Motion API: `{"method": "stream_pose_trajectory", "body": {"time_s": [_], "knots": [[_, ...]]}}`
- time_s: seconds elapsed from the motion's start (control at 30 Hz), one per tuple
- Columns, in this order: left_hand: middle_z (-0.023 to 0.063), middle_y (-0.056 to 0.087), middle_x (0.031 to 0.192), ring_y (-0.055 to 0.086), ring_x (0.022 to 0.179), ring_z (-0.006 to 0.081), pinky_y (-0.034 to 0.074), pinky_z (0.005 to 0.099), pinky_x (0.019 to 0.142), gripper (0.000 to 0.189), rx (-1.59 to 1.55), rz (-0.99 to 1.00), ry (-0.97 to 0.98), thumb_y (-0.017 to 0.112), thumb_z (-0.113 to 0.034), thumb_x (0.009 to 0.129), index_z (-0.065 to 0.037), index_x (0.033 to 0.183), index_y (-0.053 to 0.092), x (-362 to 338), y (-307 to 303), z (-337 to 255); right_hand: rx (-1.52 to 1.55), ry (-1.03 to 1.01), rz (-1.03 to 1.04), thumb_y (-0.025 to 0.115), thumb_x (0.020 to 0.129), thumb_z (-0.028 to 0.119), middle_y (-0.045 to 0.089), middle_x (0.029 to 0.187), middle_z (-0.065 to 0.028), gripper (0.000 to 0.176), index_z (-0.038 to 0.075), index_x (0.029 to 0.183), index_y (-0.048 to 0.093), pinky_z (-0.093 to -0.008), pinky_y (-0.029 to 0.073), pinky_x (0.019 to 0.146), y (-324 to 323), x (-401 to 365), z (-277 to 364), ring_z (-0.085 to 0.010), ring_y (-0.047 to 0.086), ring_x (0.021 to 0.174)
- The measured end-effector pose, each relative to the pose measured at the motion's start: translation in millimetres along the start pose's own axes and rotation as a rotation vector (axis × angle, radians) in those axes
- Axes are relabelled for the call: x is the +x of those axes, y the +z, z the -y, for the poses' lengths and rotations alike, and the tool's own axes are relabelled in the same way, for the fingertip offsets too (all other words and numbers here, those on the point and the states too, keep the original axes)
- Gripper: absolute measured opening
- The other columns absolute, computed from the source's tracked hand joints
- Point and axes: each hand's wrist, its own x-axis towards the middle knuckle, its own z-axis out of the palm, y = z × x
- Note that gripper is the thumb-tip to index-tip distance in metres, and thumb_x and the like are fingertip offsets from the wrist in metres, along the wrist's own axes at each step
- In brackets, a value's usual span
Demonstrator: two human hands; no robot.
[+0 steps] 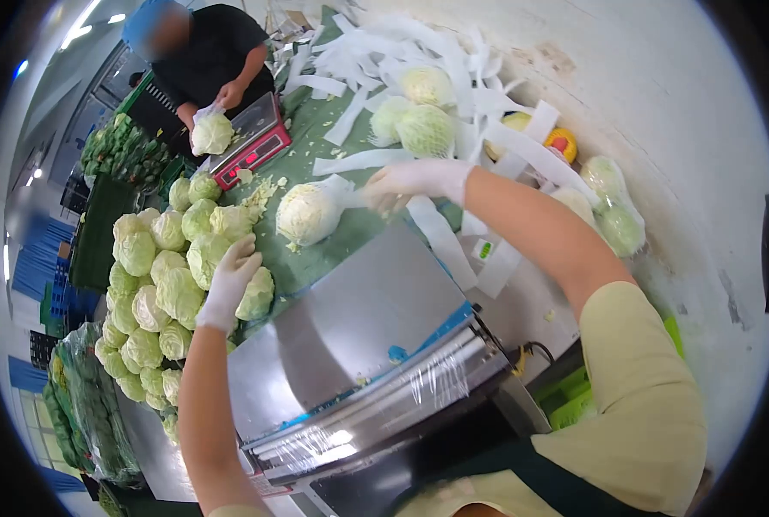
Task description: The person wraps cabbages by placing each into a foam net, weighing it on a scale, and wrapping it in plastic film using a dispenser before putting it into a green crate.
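Observation:
My left hand (232, 280), in a white glove, lies against the cabbages (179, 295) at the right side of the pile, its fingers close together on one of them. My right hand (415, 183), also gloved, is bent over the gathered end of a clear bag. Inside that bag is a cabbage (305, 214), resting on the green table cover (337, 250). Below both hands stands a metal wrapping machine (341, 327) with a roll of clear film (384, 401) along its near edge.
Across the table a person (208, 60) holds a bagged cabbage (212, 133) beside a red scale (260, 151). White net sleeves (402, 43) lie scattered at the top, around netted cabbages (425, 129). Bagged vegetables (613, 202) and a yellow-orange tape roll (561, 145) are at the right.

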Motion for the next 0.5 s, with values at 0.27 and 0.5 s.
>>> {"method": "stream_pose_trajectory", "body": {"time_s": [0.27,0.5], "knots": [[0.0137,0.049,0.144,0.046,0.13,0.0265,0.038,0.0424,0.105,0.07,-0.322,-0.044,-0.155,0.048,-0.054,0.095,-0.004,0.145,0.044,166.0,49.1,63.1,0.226,0.256,0.276,0.051,0.092,0.064,0.009,0.159,-0.0283,0.101,-0.004,0.154,0.008,-0.0499,0.022,0.119,13.3,151.6,-27.8,-0.0398,0.008,0.149],[0.0122,0.051,0.14,0.046,0.129,0.0266,0.038,0.0433,0.106,0.072,-0.388,0.092,-0.026,0.047,-0.059,0.095,-0.005,0.144,0.046,88.1,60.7,-25.5,0.691,0.12,0.009,0.059,0.088,0.065,0.042,0.146,-0.0122,0.076,0.019,0.146,0.039,-0.0538,0.041,0.103,12.4,135.3,-34.8,-0.0329,0.044,0.131]]}}
